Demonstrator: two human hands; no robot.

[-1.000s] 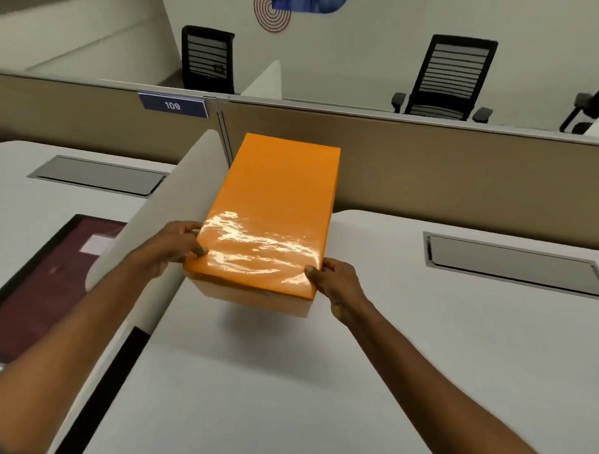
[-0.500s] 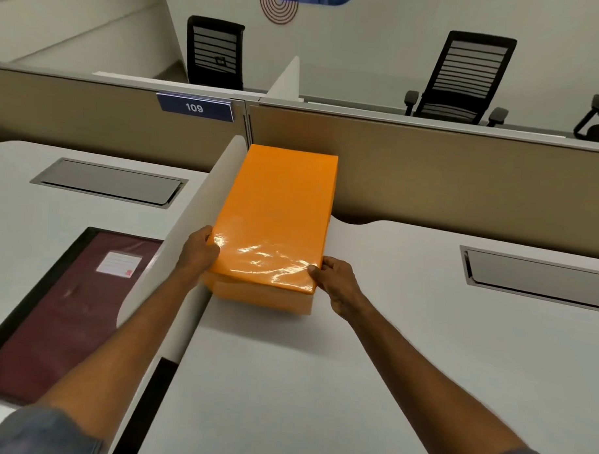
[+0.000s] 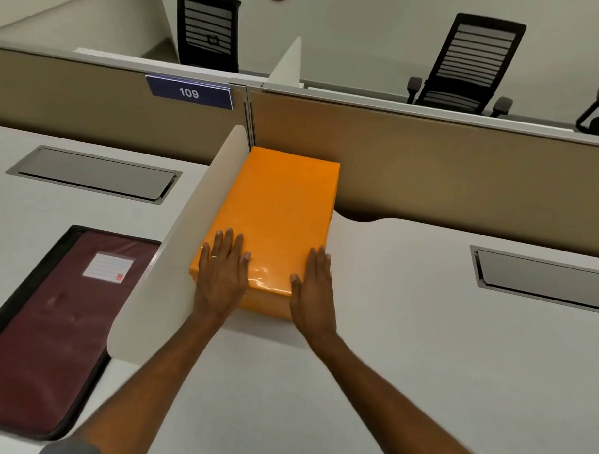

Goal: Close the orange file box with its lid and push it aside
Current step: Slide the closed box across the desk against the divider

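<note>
Both hands have shifted from pinching the lid's point(image 3: 274, 219) near corners to lying flat, grips open, left hand point(image 3: 222, 271) and right hand point(image 3: 314, 288) pressing it down onto the orange file box point(image 3: 265, 302) against the white divider point(image 3: 185, 243), likely seating it

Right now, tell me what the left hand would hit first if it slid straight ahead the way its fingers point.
Nothing on the orange file box's lid blocks the left hand; beyond the box, probably the tan partition panel.

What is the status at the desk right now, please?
Left hand flat on lid, right hand flat at near right corner. Orange file box closed, alongside white divider. Tan partition right behind it.
</note>
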